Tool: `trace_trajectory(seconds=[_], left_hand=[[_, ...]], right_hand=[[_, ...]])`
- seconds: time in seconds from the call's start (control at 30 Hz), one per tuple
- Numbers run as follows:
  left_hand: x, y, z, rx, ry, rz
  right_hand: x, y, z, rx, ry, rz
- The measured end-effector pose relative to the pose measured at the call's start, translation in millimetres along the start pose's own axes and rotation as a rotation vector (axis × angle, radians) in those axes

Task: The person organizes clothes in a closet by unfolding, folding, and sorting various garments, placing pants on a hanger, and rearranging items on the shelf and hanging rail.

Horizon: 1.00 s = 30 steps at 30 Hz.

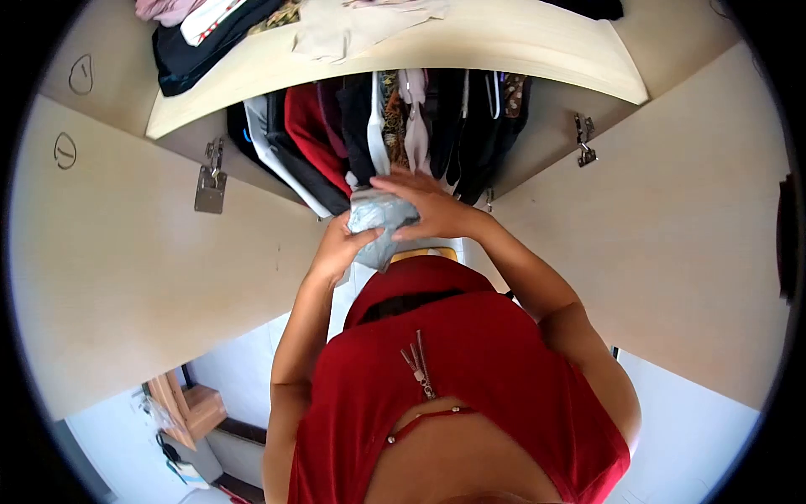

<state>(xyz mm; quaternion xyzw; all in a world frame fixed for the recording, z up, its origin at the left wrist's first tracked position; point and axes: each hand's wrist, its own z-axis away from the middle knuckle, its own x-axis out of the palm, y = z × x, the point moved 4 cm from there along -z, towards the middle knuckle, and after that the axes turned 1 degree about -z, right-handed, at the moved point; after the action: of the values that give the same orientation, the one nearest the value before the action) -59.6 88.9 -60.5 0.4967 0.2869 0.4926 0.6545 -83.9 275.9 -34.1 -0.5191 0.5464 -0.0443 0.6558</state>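
My left hand (336,250) grips a crinkled, pale blue-grey plastic packet (374,217) by its left side, thumb laid across the front. Over the packet's upper right part reaches my right hand (430,204), with fingers stretched out and slightly blurred. Whether those fingertips press on the packet or only pass over it, I cannot tell. What the packet contains is hidden. Just beyond both hands hang clothes, among them a red garment (312,126) and a patterned one (391,118).
A curved wooden shelf (470,52) with folded clothes (361,25) crosses above the hanging clothes. The wardrobe's left door (143,252) and right door (646,227) stand wide on both sides, with metal hinges. A wooden piece of furniture (197,412) is at lower left.
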Motion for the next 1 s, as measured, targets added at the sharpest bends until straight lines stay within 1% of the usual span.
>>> trace_trajectory(seconds=[0.07,0.1,0.13,0.2,0.23,0.33,0.37,0.4,0.43,0.5,0.57,0.67,0.77,0.8,0.87,0.9,1.0], left_hand=[[-2,4,2,0.024,-0.007,-0.016],[-6,6,4,0.030,-0.007,-0.016],[-7,7,7,0.032,-0.005,-0.014],[-8,11,9,0.066,0.021,0.096],[-8,11,10,0.082,0.036,0.166],[1,22,3,0.127,0.069,0.346],[6,25,-1,0.133,0.080,0.385],[10,27,-5,0.143,0.092,0.424],[13,26,-11,0.130,0.098,0.451],[21,26,-21,0.124,0.171,0.455],[21,21,-33,0.107,0.237,0.448],[16,9,-48,0.080,0.349,0.427],[29,12,-48,0.069,0.291,0.363],[35,12,-48,0.104,0.193,0.286],[49,11,-47,0.085,0.064,0.096],[56,10,-46,0.063,-0.013,0.086],[66,23,-42,0.124,-0.097,0.061]], right_hand=[[-7,-4,2,0.129,-0.222,-0.430],[-1,9,3,0.062,-0.192,-0.546],[-2,17,7,0.100,-0.198,-0.746],[-9,27,13,0.158,-0.202,-1.148],[-8,22,17,0.141,-0.105,-1.389],[21,61,37,0.516,0.103,-1.646],[28,63,40,0.539,0.105,-1.693],[44,87,38,0.497,0.145,-1.702],[73,130,37,0.455,0.183,-1.710],[74,138,30,0.418,0.284,-1.747],[33,74,24,0.427,0.414,-1.809],[9,48,35,0.328,0.275,-2.121],[20,77,48,0.531,0.303,-1.757],[19,80,50,0.599,0.325,-1.613],[18,86,53,0.728,0.363,-1.325],[10,83,55,0.670,0.518,-1.408],[-14,89,62,0.546,0.593,-1.526]])
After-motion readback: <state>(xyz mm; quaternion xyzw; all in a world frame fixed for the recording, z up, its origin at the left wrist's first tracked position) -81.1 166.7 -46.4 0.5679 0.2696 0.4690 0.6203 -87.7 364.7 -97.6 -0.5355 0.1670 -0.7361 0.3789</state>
